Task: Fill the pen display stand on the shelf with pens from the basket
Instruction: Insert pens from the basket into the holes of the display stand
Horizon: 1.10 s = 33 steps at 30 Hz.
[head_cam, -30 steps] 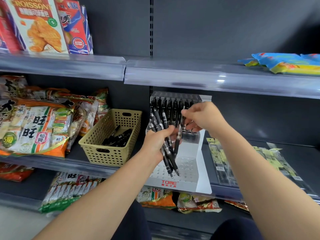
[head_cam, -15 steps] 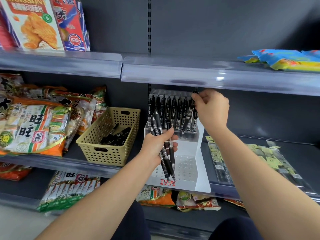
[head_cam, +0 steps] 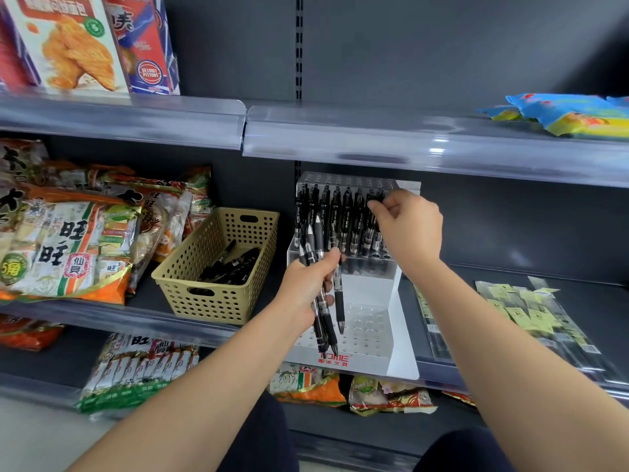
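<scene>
The person's left hand (head_cam: 304,284) is wrapped round a bunch of pens (head_cam: 325,315), black ones held tips down in front of the pen display stand (head_cam: 366,289), their points hanging over its perforated lower step. The right hand (head_cam: 408,228) is up at the stand's back tier, thumb and forefinger pinched on the top of the last pen (head_cam: 371,229) at the right end of a row of pens (head_cam: 337,219) standing upright in their holes. The two hands are apart, left low and right high. The stand (white, with red lettering on its front lip) sits on the middle shelf (head_cam: 456,281), just right of the tan basket (head_cam: 218,291), which holds a small heap of loose pens (head_cam: 235,264). Snack bags (head_cam: 68,247) crowd the shelf left of the basket; flat yellow-labelled packets (head_cam: 517,308) lie to the right of the stand. Cartons (head_cam: 75,42) stand on the shelf above.
</scene>
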{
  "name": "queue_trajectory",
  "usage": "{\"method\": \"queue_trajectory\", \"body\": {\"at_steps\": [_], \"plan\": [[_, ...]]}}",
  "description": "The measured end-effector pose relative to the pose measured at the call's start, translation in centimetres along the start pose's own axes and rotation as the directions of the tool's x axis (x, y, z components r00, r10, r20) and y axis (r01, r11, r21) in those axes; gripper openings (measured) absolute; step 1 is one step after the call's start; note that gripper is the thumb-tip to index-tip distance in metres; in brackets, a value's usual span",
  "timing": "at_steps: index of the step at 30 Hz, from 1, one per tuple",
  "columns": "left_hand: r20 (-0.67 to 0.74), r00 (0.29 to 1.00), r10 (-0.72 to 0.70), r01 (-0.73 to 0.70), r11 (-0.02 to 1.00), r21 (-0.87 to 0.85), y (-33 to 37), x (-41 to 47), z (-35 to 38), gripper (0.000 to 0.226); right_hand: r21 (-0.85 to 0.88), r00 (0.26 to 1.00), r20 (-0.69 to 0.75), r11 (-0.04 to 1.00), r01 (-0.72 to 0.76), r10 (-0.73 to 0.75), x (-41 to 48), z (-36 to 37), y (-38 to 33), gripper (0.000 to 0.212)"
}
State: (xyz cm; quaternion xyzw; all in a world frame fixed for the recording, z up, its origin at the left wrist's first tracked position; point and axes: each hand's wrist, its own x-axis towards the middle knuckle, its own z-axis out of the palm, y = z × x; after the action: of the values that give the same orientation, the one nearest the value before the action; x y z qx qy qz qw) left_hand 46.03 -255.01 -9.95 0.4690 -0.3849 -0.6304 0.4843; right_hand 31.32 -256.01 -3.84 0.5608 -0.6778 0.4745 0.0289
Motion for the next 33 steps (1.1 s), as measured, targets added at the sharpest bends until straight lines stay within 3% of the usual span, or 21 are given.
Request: {"method": "queue_trajectory", "body": {"at_steps": [10,13,17,19,21,24,27,30,33], "plan": [[0.025,0.999,0.037,-0.037,0.999,0.001,0.3,-0.3,0.1,0.036,-0.088,0.997,0.076,0.996,0.032,-0.025,-0.2,0.4,0.3,0.033],[0.06,0.997,0.044,-0.044,0.999,-0.001,0.5,-0.6,0.4,0.016,-0.06,0.996,0.084,0.998,0.028,-0.022,-0.2,0.3,0.4,0.034],[0.082,0.994,0.075,-0.079,0.996,0.041,0.8,-0.9,0.6,0.016,0.011,0.998,0.068,1.0,-0.015,0.014,-0.3,0.0,0.6,0.043],[0.096,0.991,0.097,-0.1,0.995,0.027,1.0,-1.0,0.8,0.005,0.08,0.996,0.087,0.997,-0.024,0.017,-0.7,-0.5,0.4,0.045],[0.103,0.988,0.118,-0.119,0.993,0.001,1.2,-1.1,0.9,0.007,0.201,0.97,0.244,0.978,-0.062,0.011,-1.1,-1.2,-0.1,0.042],[0.114,0.982,0.153,-0.151,0.988,-0.031,1.3,-1.0,1.1,0.012,0.341,0.818,0.575,0.911,-0.234,-0.005,-1.5,-2.2,-0.6,0.034],[0.131,0.977,0.168,-0.164,0.986,-0.042,1.2,-1.1,1.4,0.015,0.35,0.754,0.656,0.895,-0.277,-0.023,-1.4,-2.8,-0.3,0.021],[0.135,0.98,0.147,-0.14,0.988,-0.063,1.1,-1.3,1.9,0.012,0.37,0.792,0.611,0.883,-0.287,0.002,-1.0,-3.0,-0.1,0.018],[0.128,0.987,0.101,-0.092,0.993,-0.072,1.2,-1.5,2.5,0.02,0.399,0.89,0.451,0.875,-0.273,0.072,-0.4,-3.3,0.3,0.017]]}}
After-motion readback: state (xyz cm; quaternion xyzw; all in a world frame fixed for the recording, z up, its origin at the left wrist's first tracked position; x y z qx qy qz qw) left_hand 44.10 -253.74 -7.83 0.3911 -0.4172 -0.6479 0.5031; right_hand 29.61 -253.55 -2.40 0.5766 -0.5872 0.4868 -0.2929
